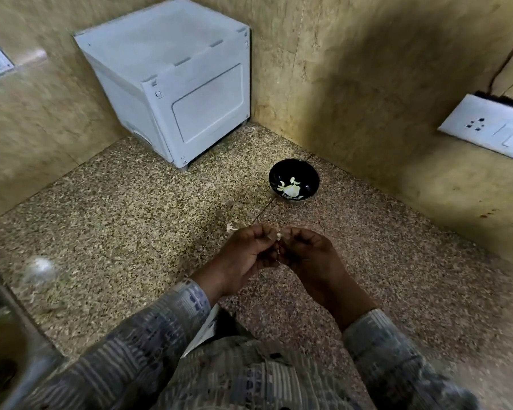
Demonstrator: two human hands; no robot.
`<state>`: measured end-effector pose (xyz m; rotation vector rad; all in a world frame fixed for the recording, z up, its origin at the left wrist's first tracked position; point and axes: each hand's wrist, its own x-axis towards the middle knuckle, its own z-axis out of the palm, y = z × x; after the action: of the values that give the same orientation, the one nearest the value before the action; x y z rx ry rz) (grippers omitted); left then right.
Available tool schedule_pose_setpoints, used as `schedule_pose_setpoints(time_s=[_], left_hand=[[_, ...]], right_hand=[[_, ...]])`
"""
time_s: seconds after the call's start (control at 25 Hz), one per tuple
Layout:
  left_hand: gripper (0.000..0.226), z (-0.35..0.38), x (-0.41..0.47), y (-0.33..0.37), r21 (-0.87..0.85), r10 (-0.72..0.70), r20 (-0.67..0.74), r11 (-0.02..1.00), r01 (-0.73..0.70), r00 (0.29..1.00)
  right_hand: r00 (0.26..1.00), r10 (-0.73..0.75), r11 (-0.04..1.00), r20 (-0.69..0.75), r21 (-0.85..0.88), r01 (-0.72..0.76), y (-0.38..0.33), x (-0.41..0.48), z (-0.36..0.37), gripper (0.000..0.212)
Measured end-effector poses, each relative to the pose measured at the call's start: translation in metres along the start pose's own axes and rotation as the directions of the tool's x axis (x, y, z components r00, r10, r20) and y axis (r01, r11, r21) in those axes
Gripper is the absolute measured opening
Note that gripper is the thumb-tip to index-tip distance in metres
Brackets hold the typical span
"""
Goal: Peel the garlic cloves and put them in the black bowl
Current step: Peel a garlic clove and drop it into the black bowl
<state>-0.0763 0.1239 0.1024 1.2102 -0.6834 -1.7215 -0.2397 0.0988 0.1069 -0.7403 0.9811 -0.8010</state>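
Nearest the lens, patterned grey-blue shirt sleeves (pixel 148 344), soft and blurred, leading up to two bare hands held together above a speckled tan-and-brown granite countertop (pixel 116 220). Left hand (pixel 243 255) curled, fingertips pinched on a small pale garlic clove (pixel 279 235); right hand (pixel 307 253) likewise curled, thumb and forefinger pinching the same clove from the other side. Papery white shred of garlic skin (pixel 231 228) lying on the stone just left of the left hand.

Beyond the hands and slightly right, near the corner of the walls: round glossy black bowl (pixel 293 181) with pale peeled garlic cloves (pixel 290 189) in its bottom, well apart from the hands, with bare counter between. Left of the black bowl and farther back, boxy pale-grey plastic appliance (pixel 172 84) pushed into the corner, its feet on the stone. Mottled yellow-beige marble walls (pixel 353 84) closing the counter at back and right. White switch-and-socket plate (pixel 492 125) on the wall, right of the black bowl. Far left of the black bowl, blurred metallic sink edge (pixel 9 335) bounding the counter, with a blurred round whitish object (pixel 40 269) beside it.
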Motion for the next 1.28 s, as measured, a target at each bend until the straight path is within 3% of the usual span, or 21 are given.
schedule_pose_setpoints(time_s=[0.12,0.24,0.36,0.48,0.6,0.68,0.72,0.8,0.88,1.0,1.08,1.16,1.28], left_hand=[[0.015,-0.022,0.024,-0.016,0.146,-0.100,-0.141,0.982,0.121,0.985],[0.016,-0.063,0.052,-0.043,0.401,-0.150,-0.314,0.874,0.274,0.938],[0.008,-0.100,0.078,-0.073,0.552,-0.162,-0.323,0.768,0.324,0.932],[0.005,-0.104,0.091,-0.069,0.655,-0.063,-0.335,0.702,0.280,0.940],[0.016,-0.115,0.104,-0.070,0.804,0.010,-0.251,0.560,0.202,0.968],[0.017,-0.123,0.106,-0.067,0.837,0.012,-0.174,0.529,0.142,0.985],[0.015,-0.126,0.102,-0.065,0.848,0.002,-0.135,0.518,0.114,0.991],[0.015,-0.132,0.086,-0.058,0.857,0.051,-0.098,0.512,0.058,0.994],[0.015,-0.142,0.074,-0.046,0.860,0.202,-0.116,0.510,-0.003,0.973],[0.027,-0.159,0.086,-0.030,0.939,0.383,-0.106,0.343,-0.035,0.918],[0.039,-0.164,0.109,-0.024,0.979,0.326,-0.040,0.201,-0.028,0.944],[0.027,-0.157,0.123,-0.023,0.990,0.278,-0.023,0.139,-0.016,0.960],[0.005,-0.140,0.126,-0.034,0.992,0.213,-0.011,0.121,-0.016,0.977]], right_hand=[[0.961,0.200,0.977,-0.193,0.117,-0.180,0.020,0.027,-0.002,0.011],[0.830,0.341,0.940,-0.441,0.130,-0.317,0.049,0.068,-0.010,0.018],[0.726,0.356,0.922,-0.588,0.096,-0.374,0.072,0.113,-0.017,0.036],[0.703,0.303,0.921,-0.644,0.007,-0.390,0.075,0.139,-0.017,0.033],[0.710,0.214,0.929,-0.671,-0.084,-0.359,0.081,0.142,-0.022,0.014],[0.741,0.150,0.902,-0.654,-0.216,-0.374,0.091,0.134,-0.031,0.011],[0.768,0.096,0.833,-0.633,-0.371,-0.410,0.094,0.128,-0.034,0.014],[0.821,0.011,0.583,-0.571,-0.663,-0.469,0.090,0.113,-0.030,0.022],[0.848,-0.089,0.403,-0.522,-0.797,-0.449,0.090,0.106,-0.026,0.017],[0.835,-0.131,0.424,-0.535,-0.792,-0.440,0.092,0.107,-0.022,0.016],[0.834,-0.087,0.447,-0.545,-0.769,-0.456,0.091,0.111,-0.021,0.014],[0.856,-0.059,0.408,-0.513,-0.795,-0.449,0.093,0.109,-0.021,0.017],[0.889,-0.054,0.376,-0.455,-0.834,-0.404,0.099,0.101,-0.014,0.017]])
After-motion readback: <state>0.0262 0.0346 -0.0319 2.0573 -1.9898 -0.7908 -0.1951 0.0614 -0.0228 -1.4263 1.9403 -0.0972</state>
